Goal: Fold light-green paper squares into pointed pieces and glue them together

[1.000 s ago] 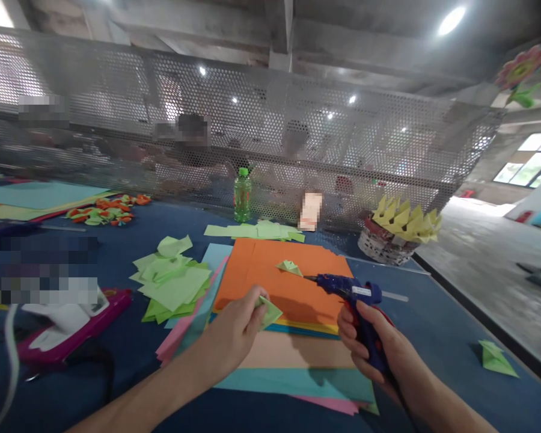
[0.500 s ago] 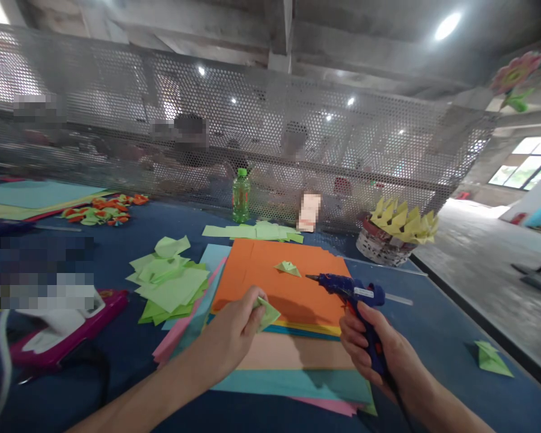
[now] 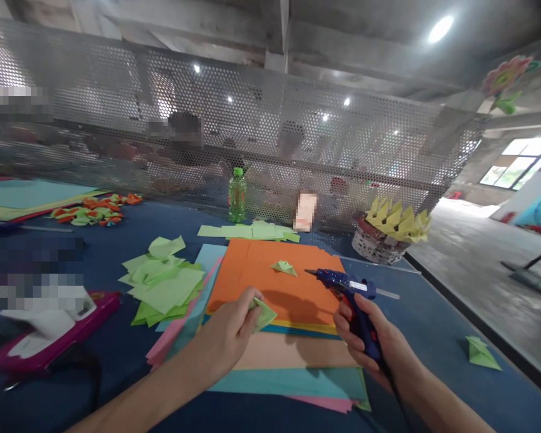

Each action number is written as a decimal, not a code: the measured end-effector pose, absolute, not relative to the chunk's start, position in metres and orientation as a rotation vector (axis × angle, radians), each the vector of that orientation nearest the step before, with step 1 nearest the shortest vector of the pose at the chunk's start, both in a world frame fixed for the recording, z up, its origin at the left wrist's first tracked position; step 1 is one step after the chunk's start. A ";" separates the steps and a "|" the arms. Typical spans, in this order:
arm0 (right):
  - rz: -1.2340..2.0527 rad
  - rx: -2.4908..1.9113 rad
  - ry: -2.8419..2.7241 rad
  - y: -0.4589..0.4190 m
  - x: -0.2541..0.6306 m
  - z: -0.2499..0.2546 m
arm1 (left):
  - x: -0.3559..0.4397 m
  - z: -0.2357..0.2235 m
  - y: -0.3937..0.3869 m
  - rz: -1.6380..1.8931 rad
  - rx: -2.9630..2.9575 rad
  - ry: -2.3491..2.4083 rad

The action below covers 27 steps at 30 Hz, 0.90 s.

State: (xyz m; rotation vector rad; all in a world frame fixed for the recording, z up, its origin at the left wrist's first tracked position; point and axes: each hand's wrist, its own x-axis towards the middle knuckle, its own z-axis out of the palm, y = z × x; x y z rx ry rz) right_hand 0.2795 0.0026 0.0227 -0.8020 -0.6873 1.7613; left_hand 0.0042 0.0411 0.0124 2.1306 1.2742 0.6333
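Observation:
My left hand (image 3: 234, 322) pinches a small folded piece of light green paper (image 3: 265, 314) between thumb and fingers, above the front of a paper stack. My right hand (image 3: 379, 337) is wrapped around the handle of a dark blue glue gun (image 3: 349, 285). Its nozzle points left over the orange paper (image 3: 252, 270), and a clear glue stick (image 3: 388, 294) pokes out of its back. Another folded green paper piece (image 3: 284, 267) lies on the orange sheet, just left of the nozzle and apart from it. A third folded green piece (image 3: 483, 353) rests on the blue table at the right.
Loose green paper squares (image 3: 162, 282) are piled left of the stack. Behind it stand green strips (image 3: 247, 231), a bottle (image 3: 237, 195) and a perforated metal screen (image 3: 252, 120). A basket with yellow folded points (image 3: 388, 234) is back right. A magenta power strip (image 3: 58, 337) lies left.
The whole view has shifted slightly, so things appear a little further left. The glue gun sits slightly nearer the folded piece on the orange paper. Both hands keep their holds.

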 end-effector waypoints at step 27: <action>1.721 -0.880 -0.762 0.002 0.277 0.021 | 0.003 0.011 0.042 0.591 2.137 1.282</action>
